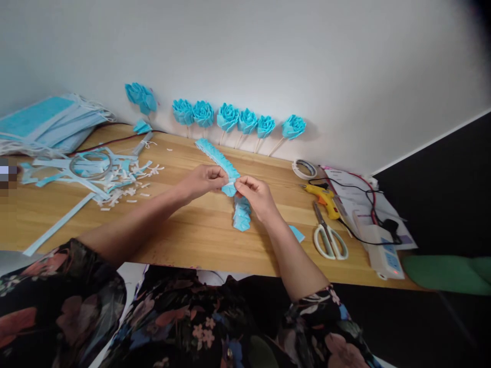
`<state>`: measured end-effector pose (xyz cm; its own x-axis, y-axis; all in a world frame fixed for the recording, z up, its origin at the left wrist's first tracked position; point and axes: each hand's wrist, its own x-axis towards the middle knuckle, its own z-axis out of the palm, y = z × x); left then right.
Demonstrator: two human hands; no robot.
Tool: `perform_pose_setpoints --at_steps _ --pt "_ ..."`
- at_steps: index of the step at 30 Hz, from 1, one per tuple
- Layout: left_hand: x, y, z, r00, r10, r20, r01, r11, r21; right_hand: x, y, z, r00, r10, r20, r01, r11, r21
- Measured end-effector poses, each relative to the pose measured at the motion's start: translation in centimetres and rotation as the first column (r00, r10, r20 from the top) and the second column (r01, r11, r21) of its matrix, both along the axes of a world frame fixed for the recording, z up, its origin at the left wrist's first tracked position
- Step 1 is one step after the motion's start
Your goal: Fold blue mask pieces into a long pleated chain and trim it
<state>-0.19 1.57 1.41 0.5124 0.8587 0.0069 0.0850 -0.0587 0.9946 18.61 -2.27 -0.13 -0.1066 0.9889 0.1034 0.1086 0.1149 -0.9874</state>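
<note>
Over the middle of the wooden table point(184, 235), my left hand point(201, 182) and my right hand point(258, 197) meet at a small folded light-blue petal point(229, 189). Both hands are closed, pinching it between thumb and fingers from either side. Behind it, a long overlapping row of folded blue petals point(218, 154) runs back towards the wall. A shorter row of folded petals point(241, 214) lies in front, its far end partly hidden by my right hand. Near my right forearm is a flat blue piece point(296, 233).
Several blue flowers on sticks point(227, 117) lean on the wall. At left are stacked face masks point(49, 120), cut scraps point(123, 179) and a tape ring point(91, 164). At right lie a white tape roll point(304, 169), yellow glue gun point(321, 198), scissors point(330, 243) and power strip point(384, 253).
</note>
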Motion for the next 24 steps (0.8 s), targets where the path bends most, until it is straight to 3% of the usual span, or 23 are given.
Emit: perform_pose_setpoints --at_steps 8,13,16,18,20,22,24 --pt "0.2 -0.6 0.0 0.997 0.075 0.003 -0.075 0.997 0.005 0.1 0.2 -0.3 1.0 0.028 0.006 -0.028 1.0 -0.009" --pt "0.3 -0.8 -0.2 0.998 0.062 0.011 -0.062 0.998 0.028 0.1 0.0 -0.3 0.999 0.025 0.047 -0.024 1.0 -0.006" --pt "0.3 -0.9 -0.3 0.989 0.146 0.019 -0.147 0.982 0.12 0.1 0.1 -0.6 0.998 -0.012 0.067 0.011 1.0 0.022" --pt "0.3 -1.2 -0.2 0.954 0.3 0.017 -0.291 0.907 0.303 0.1 0.1 -0.6 0.996 -0.054 0.076 0.05 0.998 0.048" --pt "0.3 -1.7 -0.1 0.907 0.421 0.005 -0.363 0.777 0.515 0.0 0.1 -0.6 0.992 -0.092 0.089 0.085 0.993 0.08" --pt "0.4 -2.1 0.0 0.902 0.43 -0.035 -0.306 0.694 0.652 -0.1 -0.1 -0.5 0.988 -0.113 0.103 0.102 0.988 0.113" --pt "0.6 -2.5 -0.1 0.918 0.384 -0.094 -0.214 0.682 0.7 -0.3 -0.2 -0.4 0.987 -0.12 0.105 0.105 0.985 0.139"
